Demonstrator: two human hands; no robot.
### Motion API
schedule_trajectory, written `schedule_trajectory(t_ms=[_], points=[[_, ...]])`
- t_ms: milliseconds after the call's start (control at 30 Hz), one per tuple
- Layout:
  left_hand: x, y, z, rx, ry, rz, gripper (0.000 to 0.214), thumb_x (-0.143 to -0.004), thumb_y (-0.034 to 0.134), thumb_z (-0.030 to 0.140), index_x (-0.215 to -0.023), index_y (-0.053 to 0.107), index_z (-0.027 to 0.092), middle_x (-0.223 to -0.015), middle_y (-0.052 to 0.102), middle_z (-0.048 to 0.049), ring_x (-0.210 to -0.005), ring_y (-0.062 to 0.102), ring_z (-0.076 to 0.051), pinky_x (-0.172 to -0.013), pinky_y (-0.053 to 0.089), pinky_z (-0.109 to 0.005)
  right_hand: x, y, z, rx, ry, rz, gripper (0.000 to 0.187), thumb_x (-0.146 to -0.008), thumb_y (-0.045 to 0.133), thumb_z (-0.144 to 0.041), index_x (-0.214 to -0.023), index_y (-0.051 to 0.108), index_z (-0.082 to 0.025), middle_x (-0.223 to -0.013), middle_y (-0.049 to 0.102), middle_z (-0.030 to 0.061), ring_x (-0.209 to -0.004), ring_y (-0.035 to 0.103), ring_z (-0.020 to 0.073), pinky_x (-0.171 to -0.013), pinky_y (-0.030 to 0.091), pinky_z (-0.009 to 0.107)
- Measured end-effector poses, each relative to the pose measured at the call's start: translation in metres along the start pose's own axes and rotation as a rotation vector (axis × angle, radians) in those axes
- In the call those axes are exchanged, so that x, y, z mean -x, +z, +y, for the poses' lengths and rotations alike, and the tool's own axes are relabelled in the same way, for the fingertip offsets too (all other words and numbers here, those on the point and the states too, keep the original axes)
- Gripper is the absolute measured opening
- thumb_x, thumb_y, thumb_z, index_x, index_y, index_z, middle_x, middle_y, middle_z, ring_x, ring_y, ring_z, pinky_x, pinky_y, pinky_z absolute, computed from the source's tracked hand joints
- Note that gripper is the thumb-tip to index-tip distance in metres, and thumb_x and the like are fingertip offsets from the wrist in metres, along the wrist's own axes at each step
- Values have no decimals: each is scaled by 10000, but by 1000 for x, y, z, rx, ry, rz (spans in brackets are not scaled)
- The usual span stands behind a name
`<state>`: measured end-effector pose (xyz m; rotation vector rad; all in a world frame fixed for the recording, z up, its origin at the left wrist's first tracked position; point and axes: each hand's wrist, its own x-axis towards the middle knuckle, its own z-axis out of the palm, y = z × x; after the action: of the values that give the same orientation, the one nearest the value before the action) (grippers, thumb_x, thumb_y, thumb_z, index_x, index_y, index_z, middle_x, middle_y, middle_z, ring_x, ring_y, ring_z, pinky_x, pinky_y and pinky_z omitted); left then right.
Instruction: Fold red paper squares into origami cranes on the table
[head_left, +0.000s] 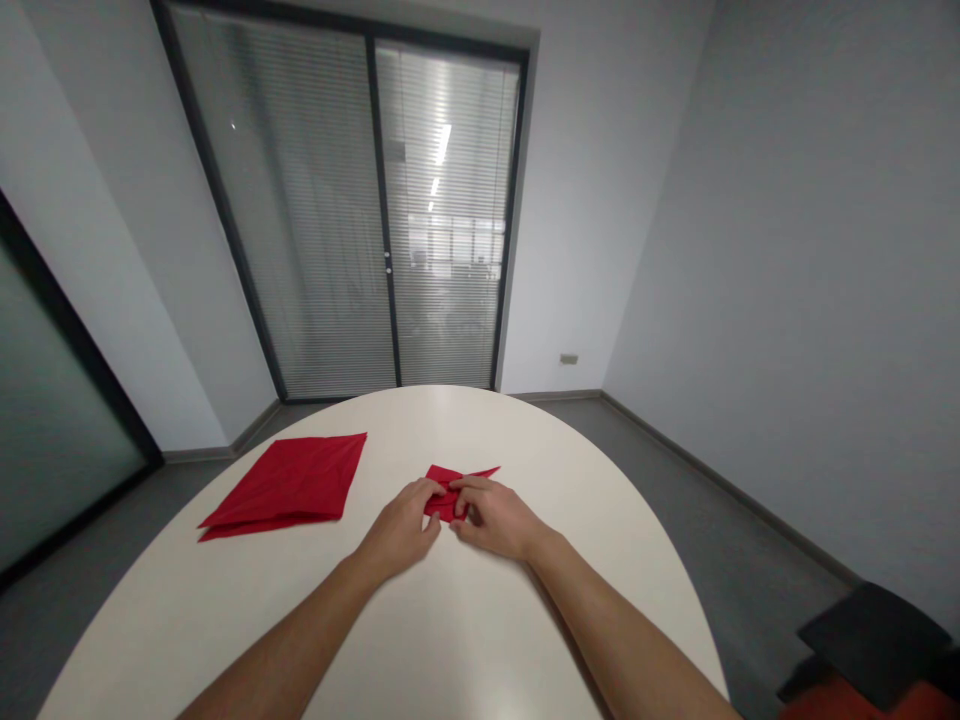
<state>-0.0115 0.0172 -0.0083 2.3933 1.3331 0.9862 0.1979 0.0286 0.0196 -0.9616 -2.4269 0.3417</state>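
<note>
A small folded red cloth [442,507] lies on the round table, with one pointed corner sticking out to the right. My left hand [403,528] grips its left edge, thumb near side and fingers on top. On the right side, my right hand [495,515] pinches the same cloth with bent fingers. Both hands partly cover the cloth, so its full shape is hidden. A larger red cloth [289,485], folded in layers and lying flat, rests on the table to the left, apart from both hands.
The cream round table [450,630] spreads under both forearms. A dark chair [874,640] with some orange-red material stands at the lower right. Beyond the table are a glass door with blinds [450,250] and a grey wall [810,300].
</note>
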Motion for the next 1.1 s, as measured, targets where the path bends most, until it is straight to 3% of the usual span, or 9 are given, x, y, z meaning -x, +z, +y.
schedule_trajectory(t_ms=[133,267,367,467,567,733,967,1100], points=[[-1,0,0,-31,-46,17,251,-826,510,90,-1031,592,209,-1048,656,-67,-992,621,-226,-882,501,-359,-1,-1,0,13,-8,8,80,-791,682,-231,-827,619,-198,-1161,688,87,-1078,629,230,-902,461,308],[-2,-1,1,-76,-91,25,219,-849,514,99,-1023,606,197,-1033,674,-68,-967,630,-220,-873,499,-352,-2,-5,-2,55,24,18,304,-780,722,-323,-1026,623,-174,-1022,703,94,-966,625,254,-859,455,345],[-2,-2,1,-109,-85,21,215,-850,524,91,-1000,630,204,-1014,689,-56,-958,632,-215,-873,495,-345,-2,-6,0,69,62,39,389,-807,693,-303,-1161,604,-169,-1040,700,95,-967,616,250,-875,436,351],[-2,-2,1,-136,-52,17,210,-860,521,92,-963,660,211,-1020,703,-50,-980,634,-214,-899,489,-347,-1,-5,5,91,88,44,324,-831,628,-201,-1153,629,-173,-1063,708,89,-969,620,229,-902,416,345],[-2,-2,1,-152,-46,14,208,-860,529,102,-956,680,208,-1044,710,-58,-999,639,-220,-915,491,-355,-1,-5,9,93,96,14,218,-829,582,-125,-1017,680,-176,-1010,721,73,-935,633,204,-910,412,325],[0,-2,0,-158,-36,5,217,-861,530,105,-985,683,196,-1056,704,-68,-1003,640,-223,-916,497,-361,0,-5,10,65,98,8,167,-828,574,-107,-912,697,-182,-965,720,58,-923,637,186,-915,420,300],[0,-1,-1,-107,3,-28,228,-879,526,113,-1001,691,213,-1101,690,-60,-1031,636,-210,-939,500,-343,0,-6,11,85,164,24,225,-962,500,-226,-1046,708,-209,-1036,716,66,-951,633,194,-850,450,298],[0,-1,-1,-87,27,-43,239,-884,524,115,-1010,700,215,-1111,692,-59,-1045,635,-210,-952,498,-341,-1,-2,16,87,122,34,290,-932,533,-184,-1185,676,-186,-1126,685,94,-1040,598,209,-922,441,313]])
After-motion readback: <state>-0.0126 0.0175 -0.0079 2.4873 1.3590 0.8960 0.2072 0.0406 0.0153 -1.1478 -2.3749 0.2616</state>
